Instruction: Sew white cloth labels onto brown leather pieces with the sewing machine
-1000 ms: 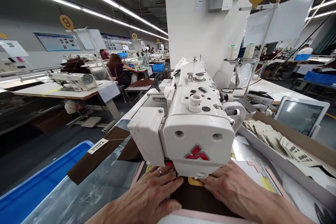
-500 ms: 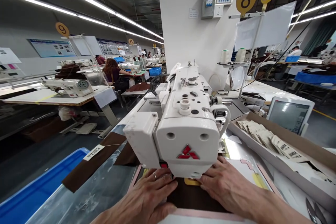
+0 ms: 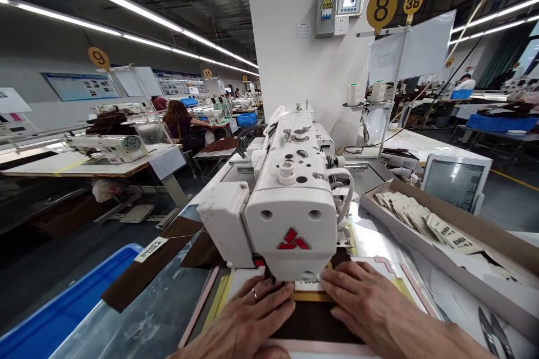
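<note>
- Both hands are down flat on the brown cloth, at 6 o'clock below the head of the sewing machine.
- The left hand lies palm down. Its fingers are stretched out and close together, tips aimed at 1 o'clock toward the needle. It clasps nothing and only presses. A ring shows on one finger.
- The right hand is the same: spread flat with nothing clasped. Its fingers point to 10 o'clock and rest on the cloth's far edge.
- The cloth is dark brown, smooth and matte. It lies flat between the two hands and runs under both.
- Its far edge is straight and runs 9 to 3 along a yellow strip. The hands hide its ends, so the long axis can't be called.
- A small white label sits at 12 o'clock of that strip, under the machine head and between the two sets of fingertips.
- A pink-edged frame borders the cloth, flat on the shiny counter.
- The machine has a hard, glossy white casing with a red three-diamond badge. Its body runs away toward 12.
- At 9 o'clock a long brown band with a white tag runs from 8 to 2, beside the blue bin.
- At 3 o'clock a long cardboard tray holds rows of cream labels. A screen stands beyond it, and scissors lie at 4.
</note>
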Demonstrator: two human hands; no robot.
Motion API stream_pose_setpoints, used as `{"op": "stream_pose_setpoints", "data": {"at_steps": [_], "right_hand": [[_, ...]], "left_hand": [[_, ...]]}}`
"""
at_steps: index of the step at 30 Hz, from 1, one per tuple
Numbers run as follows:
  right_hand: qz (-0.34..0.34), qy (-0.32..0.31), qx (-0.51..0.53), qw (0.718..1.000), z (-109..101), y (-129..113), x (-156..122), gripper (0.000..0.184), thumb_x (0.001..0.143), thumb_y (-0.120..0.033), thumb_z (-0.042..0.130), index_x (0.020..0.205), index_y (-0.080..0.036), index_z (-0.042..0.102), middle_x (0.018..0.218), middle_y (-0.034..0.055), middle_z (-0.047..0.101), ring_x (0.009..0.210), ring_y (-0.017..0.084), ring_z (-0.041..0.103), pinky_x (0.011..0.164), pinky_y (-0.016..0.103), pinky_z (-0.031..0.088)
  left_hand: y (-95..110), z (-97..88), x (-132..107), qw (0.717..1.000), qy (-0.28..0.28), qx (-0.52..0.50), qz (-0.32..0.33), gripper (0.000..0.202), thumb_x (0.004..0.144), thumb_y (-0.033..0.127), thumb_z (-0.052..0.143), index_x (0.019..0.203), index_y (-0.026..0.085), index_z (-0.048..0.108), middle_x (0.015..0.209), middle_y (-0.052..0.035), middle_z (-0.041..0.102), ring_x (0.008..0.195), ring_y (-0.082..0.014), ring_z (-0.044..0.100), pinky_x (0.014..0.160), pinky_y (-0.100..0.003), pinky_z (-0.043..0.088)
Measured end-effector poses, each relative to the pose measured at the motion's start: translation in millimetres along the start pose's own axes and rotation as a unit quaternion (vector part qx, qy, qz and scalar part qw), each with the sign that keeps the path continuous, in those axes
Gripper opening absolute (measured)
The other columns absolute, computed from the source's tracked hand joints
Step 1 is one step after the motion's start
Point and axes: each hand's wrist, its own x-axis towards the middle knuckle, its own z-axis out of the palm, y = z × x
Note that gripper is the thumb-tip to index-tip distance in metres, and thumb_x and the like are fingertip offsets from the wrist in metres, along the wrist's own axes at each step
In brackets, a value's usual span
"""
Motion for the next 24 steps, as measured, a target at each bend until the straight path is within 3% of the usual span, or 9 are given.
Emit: {"op": "stream_pose_setpoints", "data": {"at_steps": [3, 7, 10, 14, 20, 24], "right_hand": [[-0.032, 0.033, -0.033, 0.998, 5.7, -7.9, -0.3, 0.035, 0.11, -0.038, 0.056, 0.139, -0.023, 0.066, 0.141, -0.0012, 0.072, 0.106, 0.023, 0.071, 0.09, 0.04, 0.055], [-0.063, 0.059, -0.04, 0.995, 13.2, -18.5, 4.6, 0.038, 0.113, -0.043, 0.051, 0.141, -0.021, 0.064, 0.141, -0.0016, 0.072, 0.108, 0.021, 0.07, 0.093, 0.037, 0.053], [-0.063, 0.114, -0.004, 0.992, 22.7, -26.1, 15.0, 0.032, 0.11, -0.044, 0.058, 0.13, -0.022, 0.068, 0.126, -0.0038, 0.078, 0.102, 0.02, 0.07, 0.092, 0.037, 0.051], [-0.037, 0.161, 0.027, 0.986, 36.3, -32.6, 24.0, 0.024, 0.102, -0.048, 0.07, 0.111, -0.026, 0.071, 0.109, -0.0083, 0.08, 0.093, 0.019, 0.069, 0.093, 0.038, 0.049], [-0.039, 0.17, -0.014, 0.985, 39.0, -32.1, 19.3, 0.04, 0.101, -0.057, 0.069, 0.122, -0.024, 0.07, 0.117, -0.0066, 0.08, 0.1, 0.021, 0.068, 0.098, 0.038, 0.047], [-0.045, 0.167, -0.022, 0.985, 35.7, -31.8, 17.1, 0.038, 0.103, -0.052, 0.068, 0.126, -0.023, 0.069, 0.118, -0.0051, 0.08, 0.101, 0.02, 0.069, 0.095, 0.036, 0.049]], "left_hand": [[4.4, -4.6, -12.0, 0.999, 0.043, -0.008, -0.017, 0.045, 0.109, 0.06, 0.057, 0.132, 0.024, 0.07, 0.142, -0.0022, 0.072, 0.125, -0.0241, 0.07, 0.114, -0.034, 0.052], [5.0, -4.9, -25.1, 0.994, 0.091, -0.009, -0.062, 0.032, 0.112, 0.044, 0.054, 0.126, 0.021, 0.072, 0.127, -0.0032, 0.079, 0.114, -0.0227, 0.073, 0.107, -0.032, 0.057], [5.7, -7.9, -17.8, 0.996, 0.067, -0.023, -0.057, 0.029, 0.108, 0.03, 0.06, 0.134, 0.02, 0.069, 0.137, -0.0042, 0.074, 0.126, -0.0229, 0.069, 0.115, -0.033, 0.052], [4.0, -7.8, 3.3, 0.998, 0.002, -0.066, -0.024, 0.047, 0.097, 0.025, 0.073, 0.143, 0.019, 0.063, 0.144, -0.0047, 0.07, 0.131, -0.0275, 0.066, 0.121, -0.041, 0.048], [-3.8, 0.4, 16.8, 0.993, -0.055, -0.099, -0.029, 0.057, 0.091, 0.023, 0.084, 0.143, 0.024, 0.062, 0.146, -0.0004, 0.069, 0.133, -0.0306, 0.065, 0.123, -0.047, 0.044], [-5.7, 2.4, 20.9, 0.988, -0.07, -0.132, -0.035, 0.06, 0.089, 0.021, 0.085, 0.144, 0.023, 0.061, 0.146, 0.0003, 0.069, 0.132, -0.0295, 0.065, 0.121, -0.045, 0.045]]}}
